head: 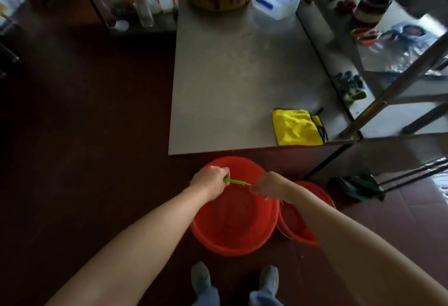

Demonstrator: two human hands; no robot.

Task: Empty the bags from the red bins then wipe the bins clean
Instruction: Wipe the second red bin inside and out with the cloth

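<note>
Two red bins sit on the dark floor in front of our feet, just below the near edge of the steel table (230, 87). The larger bin (235, 218) is on the left: round, shallow, bright red plastic, with a rolled rim and faint rings on its bare bottom. We see no bag in it. The smaller bin (298, 220) touches or nearly touches its right side and is partly hidden under our right forearm, so we cannot tell what it holds.

Going left to right, our left hand (211, 180) hangs over the far left part of the larger bin, closed in a fist around one end of a thin green stick (234, 181). The stick runs level across to our right hand (268, 185), whose fingers are curled and pinched at its pale tip. We cannot tell what the stick is.

Further right, on the table's near corner, lies a folded yellow cloth (295, 127) with a dark cord. On the floor beyond the smaller bin is a crumpled dark green bag (356, 185), beside the legs of a metal rack (397, 82).
</note>
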